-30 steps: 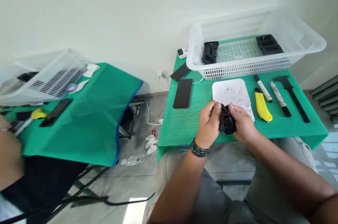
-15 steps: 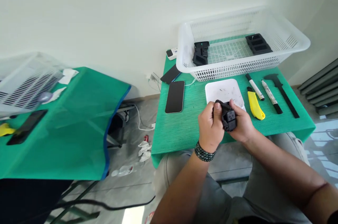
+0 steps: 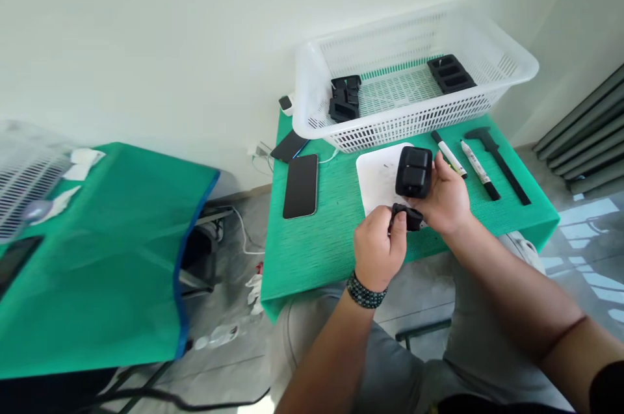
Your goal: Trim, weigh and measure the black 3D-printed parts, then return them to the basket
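Observation:
My left hand (image 3: 377, 246), a beaded bracelet at its wrist, is closed on a small black piece (image 3: 413, 219). My right hand (image 3: 447, 198) grips a black rectangular part (image 3: 414, 171) with two raised or recessed sections on its face; I cannot tell which. The two black pieces are close together, the small one just below the rectangular part. Under them lies a white tray (image 3: 374, 173) with dark marks, partly covered by the hands. A yellow utility knife is almost wholly hidden behind my right hand.
A white plastic basket (image 3: 385, 134) with black moulded parts (image 3: 345, 99) inside stands at the back. Right of the hands lie two markers (image 3: 480, 170) and a black caliper (image 3: 502, 164). Phones (image 3: 300, 186) lie on the left. A second green-covered table (image 3: 112, 258) stands further left.
Half a second ago both hands were together around one black bundle. Now the small piece is apart in my left hand, and the rectangular part is raised in my right. The view has shifted slightly.

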`<action>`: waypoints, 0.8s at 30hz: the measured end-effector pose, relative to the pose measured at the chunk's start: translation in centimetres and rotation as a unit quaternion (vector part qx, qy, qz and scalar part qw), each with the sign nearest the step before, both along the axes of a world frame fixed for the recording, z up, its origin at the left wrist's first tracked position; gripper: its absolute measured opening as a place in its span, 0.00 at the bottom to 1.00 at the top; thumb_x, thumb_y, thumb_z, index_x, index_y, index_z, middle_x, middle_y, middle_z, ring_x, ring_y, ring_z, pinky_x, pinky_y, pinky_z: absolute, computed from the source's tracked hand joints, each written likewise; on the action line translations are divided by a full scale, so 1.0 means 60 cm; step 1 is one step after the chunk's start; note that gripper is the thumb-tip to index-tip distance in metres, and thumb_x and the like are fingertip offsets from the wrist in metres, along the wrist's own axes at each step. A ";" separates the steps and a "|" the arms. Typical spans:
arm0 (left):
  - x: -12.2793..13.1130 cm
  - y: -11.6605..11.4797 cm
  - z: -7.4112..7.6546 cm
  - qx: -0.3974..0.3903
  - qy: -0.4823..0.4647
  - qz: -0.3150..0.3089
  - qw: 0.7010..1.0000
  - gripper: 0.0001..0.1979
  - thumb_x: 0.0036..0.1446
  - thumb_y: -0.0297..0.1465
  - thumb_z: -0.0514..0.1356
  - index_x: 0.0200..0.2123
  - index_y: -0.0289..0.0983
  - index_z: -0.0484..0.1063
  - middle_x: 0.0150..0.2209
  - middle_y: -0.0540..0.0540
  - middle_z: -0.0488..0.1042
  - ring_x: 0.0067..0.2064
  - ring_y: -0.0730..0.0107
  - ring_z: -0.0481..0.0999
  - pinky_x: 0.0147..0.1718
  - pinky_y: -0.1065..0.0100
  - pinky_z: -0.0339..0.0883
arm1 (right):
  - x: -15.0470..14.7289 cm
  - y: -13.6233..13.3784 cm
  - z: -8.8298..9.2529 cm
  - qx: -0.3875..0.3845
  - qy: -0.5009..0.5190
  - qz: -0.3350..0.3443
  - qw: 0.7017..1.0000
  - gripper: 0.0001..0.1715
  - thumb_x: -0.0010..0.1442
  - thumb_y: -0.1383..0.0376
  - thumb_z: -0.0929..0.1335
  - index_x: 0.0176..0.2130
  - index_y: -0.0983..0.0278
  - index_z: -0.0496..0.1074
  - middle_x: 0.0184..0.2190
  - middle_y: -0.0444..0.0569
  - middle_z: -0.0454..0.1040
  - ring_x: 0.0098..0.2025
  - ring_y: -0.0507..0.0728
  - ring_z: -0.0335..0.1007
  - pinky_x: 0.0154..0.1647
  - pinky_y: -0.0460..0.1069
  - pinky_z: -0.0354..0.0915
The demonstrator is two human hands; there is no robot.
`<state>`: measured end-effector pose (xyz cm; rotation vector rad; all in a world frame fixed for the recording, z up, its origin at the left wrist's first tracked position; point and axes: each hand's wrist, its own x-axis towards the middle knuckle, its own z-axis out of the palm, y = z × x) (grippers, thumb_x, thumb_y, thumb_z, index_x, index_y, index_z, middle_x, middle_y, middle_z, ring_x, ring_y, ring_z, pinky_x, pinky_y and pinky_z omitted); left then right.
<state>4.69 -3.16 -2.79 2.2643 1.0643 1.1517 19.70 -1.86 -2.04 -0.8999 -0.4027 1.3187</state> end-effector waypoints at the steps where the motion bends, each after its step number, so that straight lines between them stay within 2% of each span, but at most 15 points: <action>1: -0.002 0.005 -0.001 0.019 0.005 0.013 1.000 0.17 0.71 0.35 0.55 0.26 0.42 0.59 0.22 0.52 0.63 0.25 0.68 0.63 0.27 0.64 0.51 | -0.008 -0.001 -0.004 0.011 -0.008 0.016 1.000 0.27 0.62 0.38 0.67 0.39 0.57 0.74 0.39 0.50 0.81 0.45 0.63 0.79 0.44 0.59 0.75; 4: -0.007 0.022 -0.006 0.076 0.019 0.047 0.996 0.20 0.70 0.38 0.56 0.24 0.42 0.58 0.21 0.51 0.62 0.25 0.66 0.62 0.28 0.62 0.48 | -0.034 -0.007 -0.012 0.031 -0.016 0.036 0.999 0.25 0.62 0.40 0.68 0.43 0.56 0.74 0.39 0.49 0.81 0.45 0.63 0.78 0.43 0.58 0.76; 7: -0.013 0.041 -0.016 0.123 0.033 0.043 0.991 0.24 0.68 0.43 0.57 0.21 0.41 0.57 0.20 0.50 0.59 0.24 0.66 0.59 0.27 0.61 0.43 | -0.046 -0.014 -0.010 0.043 -0.005 0.029 0.999 0.20 0.63 0.45 0.70 0.45 0.56 0.74 0.40 0.47 0.80 0.43 0.60 0.77 0.39 0.54 0.74; 10: -0.029 0.063 -0.020 0.151 0.020 0.044 0.987 0.26 0.66 0.46 0.59 0.20 0.41 0.59 0.20 0.50 0.59 0.23 0.67 0.57 0.28 0.62 0.43 | -0.043 -0.019 -0.004 0.049 0.013 0.025 0.998 0.17 0.63 0.48 0.70 0.44 0.56 0.74 0.38 0.45 0.79 0.39 0.58 0.75 0.36 0.51 0.73; 12: -0.047 0.077 -0.015 0.154 -0.029 0.115 0.981 0.24 0.67 0.46 0.58 0.21 0.41 0.61 0.20 0.50 0.60 0.24 0.67 0.57 0.28 0.62 0.44 | -0.042 -0.022 -0.004 0.041 0.030 0.034 0.998 0.16 0.62 0.49 0.72 0.40 0.58 0.73 0.34 0.44 0.78 0.36 0.56 0.74 0.35 0.51 0.72; 14: -0.062 0.087 -0.005 0.152 -0.099 0.229 0.957 0.24 0.70 0.44 0.55 0.22 0.41 0.61 0.20 0.50 0.59 0.24 0.67 0.56 0.28 0.63 0.44 | -0.044 -0.022 -0.009 0.026 0.041 0.048 0.998 0.16 0.60 0.50 0.73 0.38 0.58 0.72 0.31 0.43 0.77 0.35 0.56 0.74 0.37 0.51 0.72; 15: -0.066 0.088 0.001 0.155 -0.126 0.264 0.943 0.25 0.71 0.45 0.54 0.22 0.41 0.62 0.21 0.50 0.59 0.24 0.67 0.56 0.29 0.63 0.44 | -0.046 -0.022 -0.012 0.017 0.043 0.047 0.998 0.17 0.60 0.50 0.73 0.37 0.59 0.72 0.31 0.44 0.77 0.35 0.57 0.74 0.38 0.51 0.72; 16: -0.066 0.085 0.005 0.165 -0.140 0.268 0.939 0.25 0.72 0.46 0.53 0.23 0.41 0.62 0.22 0.50 0.60 0.24 0.66 0.56 0.29 0.63 0.44 | -0.048 -0.020 -0.016 0.009 0.044 0.038 0.998 0.18 0.60 0.49 0.73 0.38 0.59 0.73 0.31 0.44 0.77 0.37 0.58 0.74 0.39 0.52 0.72; 17: -0.061 0.079 0.008 0.184 -0.129 0.227 0.948 0.24 0.72 0.45 0.53 0.24 0.41 0.64 0.22 0.49 0.62 0.25 0.66 0.57 0.29 0.63 0.45 | -0.050 -0.018 -0.019 0.003 0.044 0.023 0.999 0.19 0.60 0.48 0.73 0.39 0.59 0.73 0.32 0.45 0.78 0.38 0.58 0.75 0.40 0.52 0.72; 20: -0.032 0.054 0.010 0.230 -0.006 -0.003 0.973 0.22 0.68 0.40 0.60 0.22 0.40 0.63 0.21 0.50 0.62 0.24 0.68 0.58 0.28 0.63 0.45 | -0.054 -0.014 -0.021 -0.004 0.022 -0.027 0.999 0.21 0.56 0.46 0.75 0.38 0.59 0.74 0.32 0.44 0.77 0.38 0.57 0.73 0.38 0.50 0.70; 21: -0.023 0.050 0.011 0.209 0.026 -0.020 0.977 0.23 0.66 0.39 0.63 0.20 0.40 0.61 0.20 0.51 0.59 0.24 0.69 0.57 0.28 0.63 0.45 | -0.056 -0.016 -0.019 0.000 0.005 -0.032 0.999 0.22 0.54 0.46 0.76 0.36 0.59 0.73 0.30 0.43 0.75 0.35 0.55 0.71 0.36 0.49 0.68; 22: -0.017 0.052 0.012 0.189 0.031 -0.006 0.981 0.26 0.65 0.39 0.64 0.19 0.40 0.58 0.19 0.52 0.57 0.23 0.70 0.55 0.28 0.63 0.43 | -0.058 -0.020 -0.014 0.006 -0.015 -0.028 0.999 0.23 0.53 0.46 0.77 0.33 0.60 0.72 0.27 0.41 0.72 0.32 0.54 0.68 0.33 0.47 0.65; 24: -0.019 0.070 0.019 0.148 0.006 0.090 0.985 0.29 0.66 0.39 0.63 0.18 0.39 0.53 0.18 0.54 0.52 0.23 0.72 0.51 0.27 0.63 0.42 | -0.064 -0.034 -0.003 0.027 -0.054 0.022 0.998 0.27 0.50 0.44 0.78 0.27 0.61 0.69 0.22 0.39 0.65 0.27 0.51 0.60 0.27 0.46 0.58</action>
